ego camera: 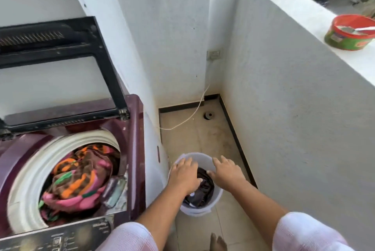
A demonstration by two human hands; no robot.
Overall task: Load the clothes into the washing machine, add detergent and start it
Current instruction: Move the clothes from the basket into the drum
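Now both hands go down into the white bucket [216, 200] that stands on the tiled floor just beside the top-loading washing machine [140, 149]. The left hand [185, 175] lies over the near-left rim with its fingers bent down onto the dark clothes [204, 187] inside; I judge it begins to pinch them, but I cannot tell if the grip is closed. The right hand [226, 170] hovers over the right side of the bucket with fingers spread and open, holding nothing.

The machine lid [60, 72] stands up against the wall, and the drum already holds a colourful patterned cloth [81, 175]. So the loading seems partly done.

To do this step well, it is better to gather the whole dark bundle with both hands from below, so no small piece stays at the bottom, then lift it straight up and carry it left over the machine's edge. The detergent tub [349, 37] with a spoon waits on the ledge at the right, well apart.
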